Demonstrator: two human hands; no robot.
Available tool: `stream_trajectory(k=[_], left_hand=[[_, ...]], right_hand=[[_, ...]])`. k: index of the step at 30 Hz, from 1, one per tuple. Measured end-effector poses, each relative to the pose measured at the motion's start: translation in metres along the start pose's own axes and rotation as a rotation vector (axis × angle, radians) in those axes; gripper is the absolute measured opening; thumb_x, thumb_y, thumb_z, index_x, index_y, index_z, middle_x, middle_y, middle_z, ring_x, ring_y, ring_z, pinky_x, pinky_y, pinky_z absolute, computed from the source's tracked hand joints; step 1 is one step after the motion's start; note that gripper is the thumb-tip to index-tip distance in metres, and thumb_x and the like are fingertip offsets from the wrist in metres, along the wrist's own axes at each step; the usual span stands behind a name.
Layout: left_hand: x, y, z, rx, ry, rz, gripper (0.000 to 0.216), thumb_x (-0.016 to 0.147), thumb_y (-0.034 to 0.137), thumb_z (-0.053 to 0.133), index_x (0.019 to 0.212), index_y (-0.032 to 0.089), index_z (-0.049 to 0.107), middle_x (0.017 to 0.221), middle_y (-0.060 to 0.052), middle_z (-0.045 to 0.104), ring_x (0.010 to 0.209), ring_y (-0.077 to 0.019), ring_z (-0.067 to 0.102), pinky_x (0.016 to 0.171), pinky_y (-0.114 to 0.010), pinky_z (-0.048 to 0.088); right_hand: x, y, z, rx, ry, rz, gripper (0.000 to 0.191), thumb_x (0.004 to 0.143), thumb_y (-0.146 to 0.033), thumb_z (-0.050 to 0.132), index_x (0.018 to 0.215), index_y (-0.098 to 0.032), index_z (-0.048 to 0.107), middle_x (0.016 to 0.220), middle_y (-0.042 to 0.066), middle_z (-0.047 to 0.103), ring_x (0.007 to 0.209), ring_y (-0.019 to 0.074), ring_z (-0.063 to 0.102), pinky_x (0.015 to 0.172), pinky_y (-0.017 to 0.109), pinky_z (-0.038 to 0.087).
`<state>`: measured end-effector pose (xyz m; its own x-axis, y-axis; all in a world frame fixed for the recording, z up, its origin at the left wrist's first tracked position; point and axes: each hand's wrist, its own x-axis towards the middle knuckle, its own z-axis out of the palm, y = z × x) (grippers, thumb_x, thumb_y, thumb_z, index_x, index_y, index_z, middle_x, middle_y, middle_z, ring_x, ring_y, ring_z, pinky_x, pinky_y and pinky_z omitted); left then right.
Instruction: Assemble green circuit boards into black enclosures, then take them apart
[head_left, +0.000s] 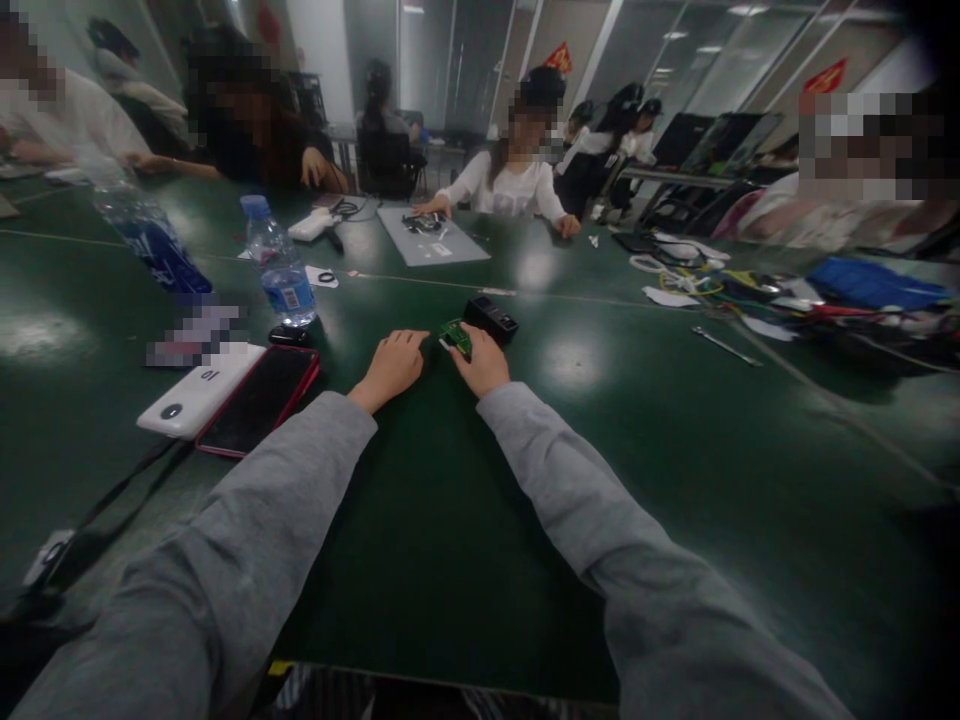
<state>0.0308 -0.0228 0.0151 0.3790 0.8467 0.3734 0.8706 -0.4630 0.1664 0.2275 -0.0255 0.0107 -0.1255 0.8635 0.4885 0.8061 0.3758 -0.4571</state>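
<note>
My right hand [485, 364] grips a small green circuit board [455, 337] between thumb and fingers, just above the dark green table [450, 560]. A pale part shows at the board's lower left edge. My left hand [393, 368] is a short way to the left, back upward, fingers loosely bent and the index finger stretched toward the board without touching it. Nothing shows in that hand; its thumb and palm side are hidden. Right behind my right hand sits a black box-shaped device [491, 318].
On the left are a white power bank [201, 390], a red-edged phone [259, 400], a water bottle [279, 265] and a larger bottle [154, 240]. Cables [701, 280] and a metal rod [726, 345] lie right. Across the table, a person works at a grey mat [435, 245].
</note>
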Motion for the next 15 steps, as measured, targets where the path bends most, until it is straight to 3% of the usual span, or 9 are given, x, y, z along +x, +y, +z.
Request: stream_trajectory(k=[4,8,12,15], left_hand=[[-0.001,0.001,-0.001,-0.001,0.001,-0.001,0.043,0.096,0.016,0.042,0.138,0.015,0.054,0.136,-0.012,0.061,0.127,-0.0263,0.053,0.106,-0.042,0.046],[-0.002,0.001,-0.001,-0.003,0.013,0.002,0.043,0.096,0.016,0.043,0.138,0.015,0.054,0.137,-0.012,0.061,0.126,-0.0263,0.054,0.107,-0.042,0.046],[-0.001,-0.001,0.000,-0.014,0.005,0.005,0.043,0.097,0.017,0.043,0.138,0.015,0.054,0.137,-0.012,0.061,0.126,-0.0257,0.054,0.107,-0.041,0.046],[-0.001,-0.003,0.001,-0.026,0.003,0.009,0.043,0.097,0.017,0.043,0.138,0.015,0.054,0.138,-0.012,0.060,0.127,-0.0256,0.054,0.107,-0.042,0.046]], right_hand=[[-0.005,0.000,-0.005,0.049,-0.013,0.025,0.047,0.089,-0.026,0.064,0.135,-0.018,0.057,0.125,0.014,0.062,0.119,0.0323,0.059,0.103,0.052,0.051],[-0.031,0.002,-0.028,0.103,-0.063,-0.059,0.048,0.089,-0.029,0.065,0.135,-0.019,0.059,0.127,0.012,0.064,0.117,0.0299,0.062,0.104,0.050,0.051],[-0.080,0.018,-0.073,0.151,-0.078,-0.135,0.046,0.094,-0.039,0.059,0.137,-0.025,0.058,0.128,0.009,0.064,0.114,0.0275,0.064,0.101,0.048,0.054],[-0.126,0.056,-0.119,0.108,-0.052,-0.053,0.046,0.095,-0.047,0.059,0.137,-0.030,0.059,0.125,0.008,0.066,0.110,0.0283,0.067,0.098,0.049,0.055]])
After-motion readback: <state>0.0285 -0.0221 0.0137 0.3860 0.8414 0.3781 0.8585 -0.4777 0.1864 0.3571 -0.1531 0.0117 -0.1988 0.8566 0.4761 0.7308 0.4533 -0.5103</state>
